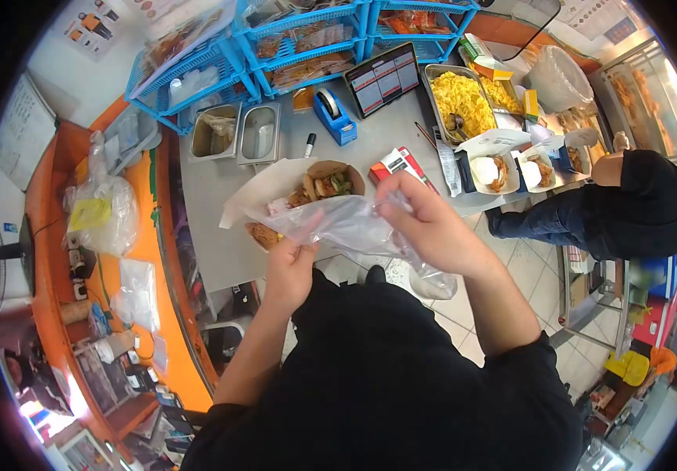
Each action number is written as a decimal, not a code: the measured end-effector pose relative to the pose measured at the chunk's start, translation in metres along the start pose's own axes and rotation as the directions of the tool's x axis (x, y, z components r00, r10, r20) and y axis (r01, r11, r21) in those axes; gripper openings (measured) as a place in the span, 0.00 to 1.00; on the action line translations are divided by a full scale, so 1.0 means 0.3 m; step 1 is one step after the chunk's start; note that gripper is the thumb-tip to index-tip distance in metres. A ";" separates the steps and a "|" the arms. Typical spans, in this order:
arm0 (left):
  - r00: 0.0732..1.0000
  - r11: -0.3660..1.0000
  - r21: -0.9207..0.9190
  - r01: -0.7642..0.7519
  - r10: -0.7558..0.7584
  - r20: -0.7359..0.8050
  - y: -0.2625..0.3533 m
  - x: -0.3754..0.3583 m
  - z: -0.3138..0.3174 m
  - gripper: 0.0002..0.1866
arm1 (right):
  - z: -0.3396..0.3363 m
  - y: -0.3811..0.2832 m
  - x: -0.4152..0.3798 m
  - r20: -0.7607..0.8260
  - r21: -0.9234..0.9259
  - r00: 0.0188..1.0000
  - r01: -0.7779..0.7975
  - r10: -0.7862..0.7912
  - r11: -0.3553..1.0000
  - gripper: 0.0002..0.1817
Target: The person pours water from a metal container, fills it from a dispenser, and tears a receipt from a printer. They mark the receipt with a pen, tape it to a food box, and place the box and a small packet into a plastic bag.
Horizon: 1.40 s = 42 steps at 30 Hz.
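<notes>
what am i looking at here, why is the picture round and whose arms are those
This is one picture from a camera worn on a person's head, looking forward and down, so the wide lens bends everything into a circle. The two bare arms belong to the wearer. The left hand and the right hand both grip a clear plastic bag, stretched between them over a grey counter. Just behind the bag sits an open food box with a filled meal. Farther back are a blue tape dispenser, two metal tubs, a tray of yellow food and three more filled boxes. Another person in dark clothes stands at the right edge.
</notes>
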<state>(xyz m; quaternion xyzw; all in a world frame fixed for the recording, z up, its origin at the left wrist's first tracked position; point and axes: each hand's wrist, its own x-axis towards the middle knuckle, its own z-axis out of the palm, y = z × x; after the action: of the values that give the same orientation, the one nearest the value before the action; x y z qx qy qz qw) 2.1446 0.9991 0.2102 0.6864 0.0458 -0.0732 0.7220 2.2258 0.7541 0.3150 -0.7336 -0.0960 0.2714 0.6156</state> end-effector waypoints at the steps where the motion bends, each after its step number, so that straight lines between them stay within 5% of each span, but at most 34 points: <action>1: 0.987 0.927 0.369 -0.068 0.117 -0.112 -0.003 -0.004 0.034 0.12 | -0.056 0.057 -0.014 0.004 0.001 0.999 0.049 -0.049 0.999 0.07; 6: 0.984 0.986 0.004 0.164 -0.163 -0.076 -0.073 -0.046 0.216 0.07 | -0.201 0.238 -0.048 -0.131 -0.129 0.991 -0.036 0.019 0.991 0.12; 7: 0.943 0.951 -0.099 0.294 -0.305 -0.133 -0.087 -0.052 0.251 0.07 | -0.206 0.240 -0.051 -0.332 -0.692 0.846 0.081 -0.417 0.717 0.13; 8: 0.882 0.892 -0.205 0.402 -0.438 -0.173 -0.100 -0.049 0.275 0.08 | -0.219 0.242 -0.051 -0.191 -0.981 0.552 -0.080 -0.812 0.176 0.15; 9: 0.850 0.819 -0.348 0.456 -0.517 -0.104 -0.101 -0.053 0.294 0.09 | -0.215 0.274 -0.069 -0.239 -0.938 0.520 0.096 -0.820 0.334 0.16; 11: 0.838 0.760 -0.465 0.454 -0.541 -0.066 -0.068 -0.068 0.367 0.08 | -0.144 0.309 -0.195 -0.179 -0.552 0.943 0.141 -0.282 0.822 0.17; 12: 0.829 0.681 -0.576 0.452 -0.559 -0.010 -0.050 -0.080 0.395 0.07 | -0.094 0.292 -0.226 -0.062 -0.427 0.997 0.019 -0.051 0.904 0.20; 14: 0.868 0.628 -0.646 0.433 -0.485 0.110 -0.117 -0.095 0.402 0.06 | 0.005 0.379 -0.256 -0.044 -0.444 0.999 -0.006 -0.015 0.896 0.20; 16: 0.840 0.585 -0.633 0.507 -0.501 0.209 -0.147 -0.084 0.426 0.07 | 0.057 0.486 -0.244 -0.056 -0.123 0.998 0.001 -0.008 0.992 0.17; 18: 0.819 0.580 -0.633 0.513 -0.552 0.157 -0.122 -0.068 0.409 0.07 | 0.014 0.541 -0.239 -0.054 -0.164 0.998 0.029 -0.038 0.986 0.15; 20: 0.880 0.589 -0.656 0.471 -0.366 0.304 -0.137 -0.089 0.330 0.07 | -0.069 0.598 -0.231 -0.200 -0.261 0.978 0.003 -0.057 0.965 0.13; 21: 0.902 0.716 -0.564 0.411 -0.411 0.134 -0.066 -0.117 0.359 0.11 | -0.163 0.561 -0.232 -0.236 -0.356 0.971 -0.117 0.032 0.927 0.11; 22: 0.904 0.717 -0.566 0.407 -0.406 0.136 -0.035 -0.144 0.384 0.11 | -0.231 0.515 -0.236 -0.284 -0.443 0.952 -0.233 0.111 0.866 0.09; 24: 0.922 0.883 -0.285 0.374 -0.320 0.218 -0.009 -0.189 0.426 0.13 | -0.181 0.569 -0.242 -0.363 -0.403 0.931 -0.186 0.031 0.896 0.06; 25: 0.885 0.884 -0.164 0.439 -0.393 0.249 -0.048 -0.193 0.427 0.15 | -0.138 0.613 -0.252 -0.437 -0.361 0.899 -0.136 -0.038 0.923 0.07; 26: 0.891 0.889 -0.168 0.427 -0.381 0.249 -0.127 -0.189 0.417 0.15 | -0.092 0.668 -0.258 -0.404 -0.037 0.915 -0.033 0.015 0.999 0.10; 27: 0.925 0.923 -0.066 0.380 -0.376 0.058 -0.247 -0.180 0.395 0.12 | -0.044 0.697 -0.265 -0.352 0.295 0.935 0.060 0.050 0.954 0.14; 28: 0.928 0.934 0.042 0.354 -0.346 -0.138 -0.400 -0.169 0.361 0.09 | -0.014 0.570 -0.314 -0.115 0.729 0.938 -0.144 0.327 0.670 0.17; 29: 0.889 0.889 -0.339 0.308 -0.396 -0.230 -0.626 -0.163 0.256 0.05 | 0.022 0.509 -0.371 0.126 0.836 0.945 -0.266 0.303 0.479 0.17; 30: 0.885 0.887 -0.343 0.308 -0.400 -0.240 -0.772 -0.178 0.195 0.05 | 0.053 0.472 -0.416 0.367 0.738 0.914 -0.399 0.171 0.544 0.17; 32: 0.838 0.612 -0.781 0.123 -0.486 -0.249 -0.925 -0.208 0.109 0.07 | 0.066 0.482 -0.442 0.521 0.730 0.854 -0.435 -0.017 0.528 0.19; 33: 0.836 0.611 -0.783 0.116 -0.485 -0.255 -0.922 -0.220 0.088 0.07 | 0.026 0.442 -0.431 0.483 0.544 0.876 -0.307 0.008 0.781 0.20; 34: 0.807 0.766 -0.623 0.161 -0.465 -0.364 -0.923 -0.244 0.069 0.05 | -0.035 0.402 -0.399 0.444 0.289 0.896 -0.161 0.016 0.944 0.21; 35: 0.778 0.874 -0.433 0.222 -0.426 -0.461 -0.923 -0.274 0.062 0.04 | -0.088 0.476 -0.340 0.208 -0.003 0.978 0.033 -0.032 0.999 0.21; 36: 0.771 0.870 -0.437 0.227 -0.435 -0.465 -0.817 -0.301 0.094 0.04 | -0.138 0.595 -0.267 -0.012 -0.333 0.987 0.150 -0.163 0.931 0.21; 37: 0.684 0.901 -0.116 0.417 -0.396 -0.613 -0.606 -0.312 0.156 0.06 | -0.197 0.685 -0.184 -0.197 -0.398 0.976 0.007 -0.094 0.917 0.20; 38: 0.613 0.781 0.187 0.596 -0.292 -0.734 -0.487 -0.319 0.195 0.11 | -0.227 0.760 -0.129 -0.380 -0.436 0.924 -0.142 -0.039 0.889 0.19; 39: 0.822 0.614 0.644 0.458 -0.016 -0.569 -0.577 -0.353 0.181 0.27 | -0.205 0.815 -0.107 -0.374 -0.444 0.926 -0.137 -0.044 0.885 0.19; 40: 0.815 0.621 0.634 0.462 -0.014 -0.580 -0.546 -0.362 0.222 0.27 | -0.172 0.854 -0.075 -0.541 -0.501 0.815 -0.112 -0.209 0.858 0.20; 41: 0.871 0.434 0.826 0.360 0.161 -0.464 -0.463 -0.360 0.297 0.33 | -0.143 0.866 -0.040 -0.662 -0.556 0.652 -0.095 -0.371 0.826 0.20; 42: 0.910 0.190 0.950 0.249 0.289 -0.296 -0.385 -0.362 0.355 0.39 | -0.112 0.811 -0.032 -0.653 -0.556 0.660 -0.086 -0.371 0.827 0.20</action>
<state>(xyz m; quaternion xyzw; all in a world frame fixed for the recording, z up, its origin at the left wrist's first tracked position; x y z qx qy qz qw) 2.0145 0.8921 0.1203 0.9847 0.1308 0.0716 0.0900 2.1881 0.6666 0.0885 -0.9112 0.0285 -0.1392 0.3868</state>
